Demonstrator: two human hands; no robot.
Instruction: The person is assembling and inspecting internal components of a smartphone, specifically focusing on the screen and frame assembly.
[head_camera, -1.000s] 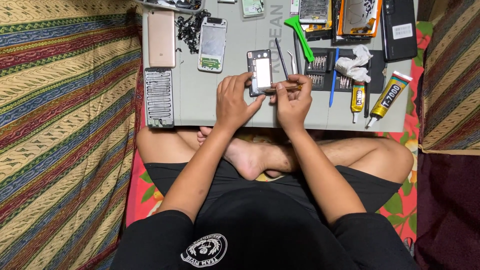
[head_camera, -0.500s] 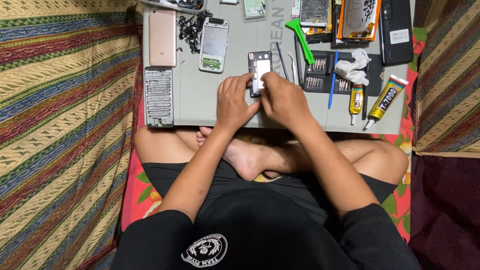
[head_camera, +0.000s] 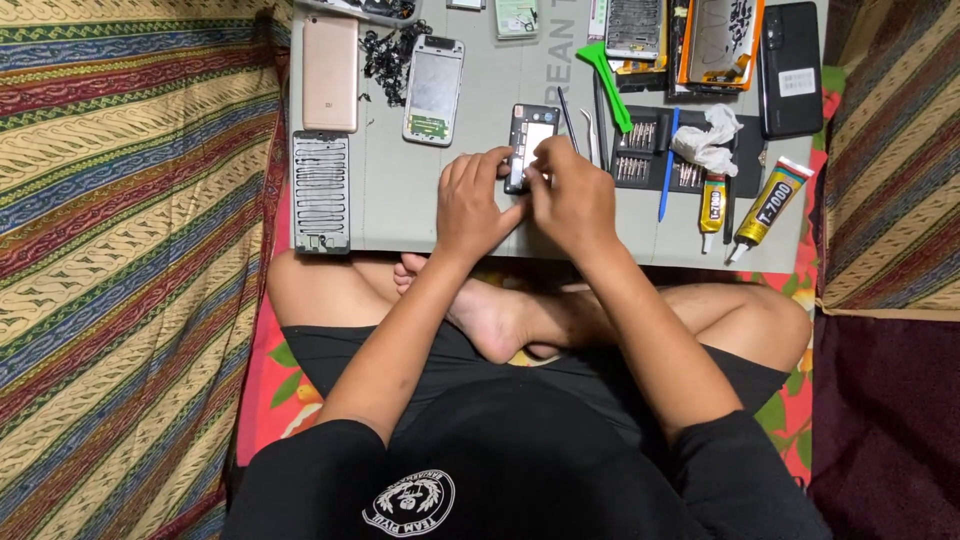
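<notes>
Two hands work at the grey tabletop (head_camera: 400, 200): the left hand (head_camera: 475, 200) and the right hand (head_camera: 570, 195), both on one small black phone frame (head_camera: 530, 140). Two glue tubes: a short one (head_camera: 712, 205) and a long one (head_camera: 768, 205). One pink phone back (head_camera: 330, 72). One green pry tool (head_camera: 607, 75). One blue pen (head_camera: 668, 170). One black phone (head_camera: 791, 68).

Opened-up phone frame (head_camera: 530, 138), black rim with a pale inner panel, lies flat on the mat, its near end tucked under the fingertips (head_camera: 528, 176), far end clear beyond them.
</notes>
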